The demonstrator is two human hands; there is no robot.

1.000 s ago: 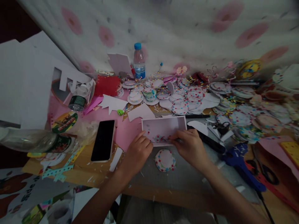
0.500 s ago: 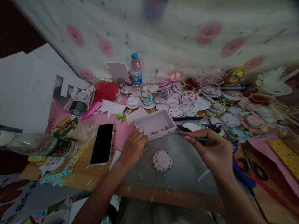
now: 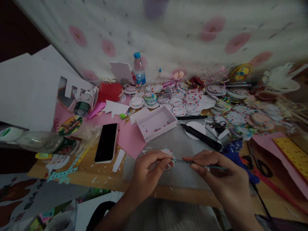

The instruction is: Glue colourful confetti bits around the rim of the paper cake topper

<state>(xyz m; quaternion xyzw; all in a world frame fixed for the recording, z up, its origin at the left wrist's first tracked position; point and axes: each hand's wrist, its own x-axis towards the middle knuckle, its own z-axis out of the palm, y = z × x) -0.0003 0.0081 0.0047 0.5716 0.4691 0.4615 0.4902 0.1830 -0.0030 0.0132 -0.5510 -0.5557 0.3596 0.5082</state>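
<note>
1. Above the near edge of the grey mat [image 3: 190, 179], the left hand [image 3: 148, 170] pinches a small round paper disc [image 3: 168, 157] dotted with coloured beads, lifted clear of the mat and tilted.
2. The right hand [image 3: 216, 173] is closed around a thin tool [image 3: 199, 164], held nearly level, its tip reaching the disc's edge.
3. Just behind the hands sits a shallow white tray [image 3: 156, 123] with a few beads inside, resting partly on pink paper [image 3: 130, 138].
4. A black phone [image 3: 106, 142] lies face up to the left, well apart from the hands.
5. Heaps of similar decorated discs [image 3: 192, 102] cover the far tabletop, near a water bottle [image 3: 139, 69].
</note>
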